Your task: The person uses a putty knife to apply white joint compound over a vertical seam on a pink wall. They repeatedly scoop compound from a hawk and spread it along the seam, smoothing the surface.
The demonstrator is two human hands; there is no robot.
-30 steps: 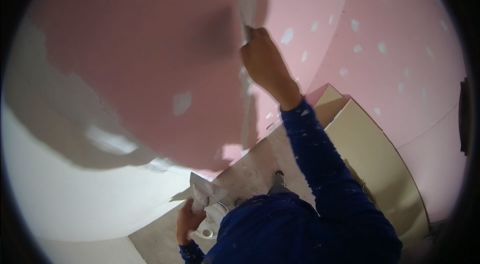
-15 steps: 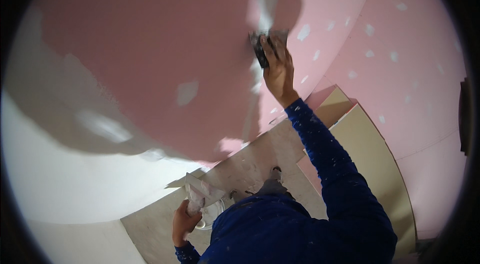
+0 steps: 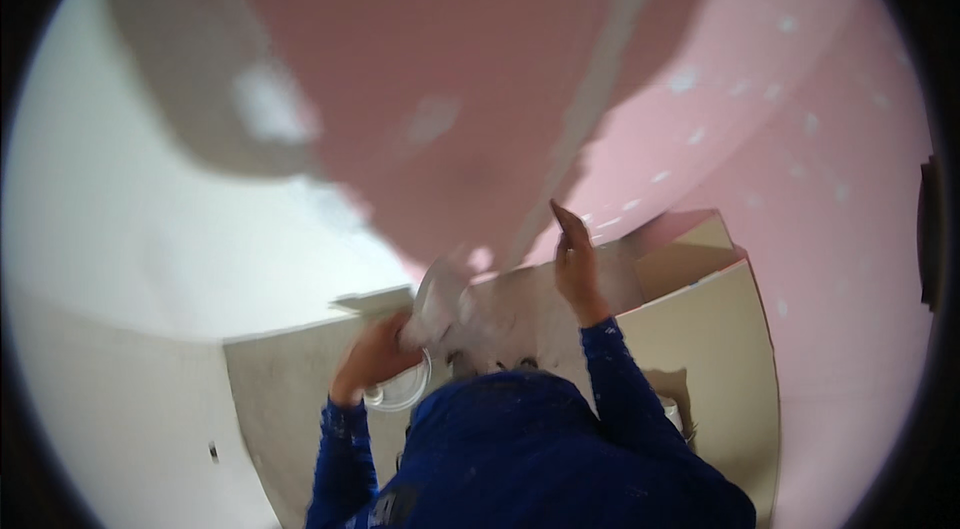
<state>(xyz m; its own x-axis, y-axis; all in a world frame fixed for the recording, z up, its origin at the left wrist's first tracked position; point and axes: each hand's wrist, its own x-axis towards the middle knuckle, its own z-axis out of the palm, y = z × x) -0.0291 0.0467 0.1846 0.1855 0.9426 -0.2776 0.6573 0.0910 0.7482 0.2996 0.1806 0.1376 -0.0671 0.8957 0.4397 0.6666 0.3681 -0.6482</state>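
Observation:
My left hand [image 3: 382, 357] is closed around a wide-bladed putty knife [image 3: 440, 304] smeared with white compound, low in front of my body. Motion blurs its blade. To its right, my right hand [image 3: 577, 274] is raised with the fingers pointing up and away from the wall surface. The dark putty knife it grips is turned nearly edge-on and mostly hidden by the fingers. Ahead stands a pink plasterboard wall [image 3: 430, 59] with a pale vertical strip of compound [image 3: 610, 69] and white filled spots.
A round white bucket [image 3: 405, 389] stands on the grey floor [image 3: 290, 389] below my left hand. Beige board pieces [image 3: 710, 339] lie at the right by another pink wall [image 3: 840, 259]. A white wall [image 3: 150, 249] is on the left. My feet show below.
My right hand has come down off the wall strip toward my body. My left hand has risen with its putty knife, bringing both hands closer together. The view has shifted.

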